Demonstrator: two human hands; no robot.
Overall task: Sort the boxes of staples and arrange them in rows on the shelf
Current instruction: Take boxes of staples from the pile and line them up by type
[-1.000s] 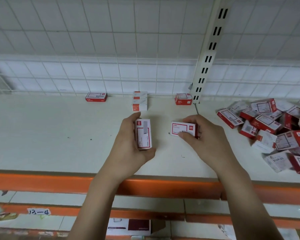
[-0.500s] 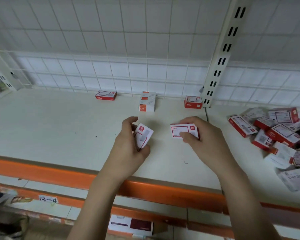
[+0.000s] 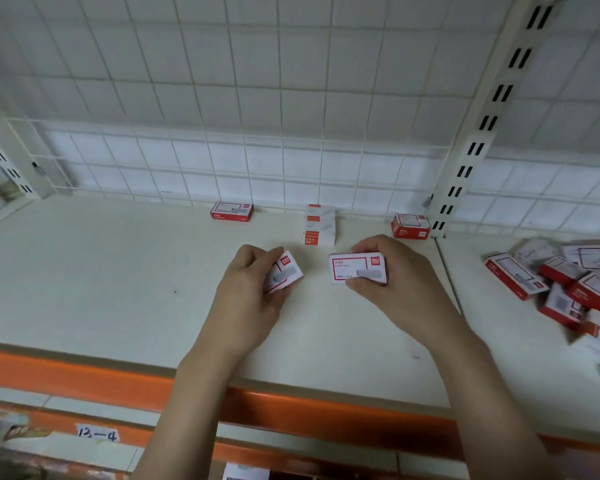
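My left hand (image 3: 248, 292) grips a small white and red staple box (image 3: 286, 271), tilted, above the middle of the white shelf (image 3: 101, 271). My right hand (image 3: 395, 282) pinches a second white staple box (image 3: 355, 266) with its label facing up. Along the back stand a red box (image 3: 231, 211), a short stack of white boxes (image 3: 320, 225) and another red box (image 3: 410, 226). A loose heap of red and white staple boxes (image 3: 568, 282) lies at the right.
A white wire grid (image 3: 257, 150) backs the shelf, with a slotted upright post (image 3: 471, 147) at the right. An orange rail (image 3: 84, 372) runs along the front edge. A label reading 12-4 (image 3: 97, 434) sits on the shelf below.
My left hand has turned its box from upright to tilted. The view has swung left, so the heap sits nearer the right edge. My right hand keeps its box.
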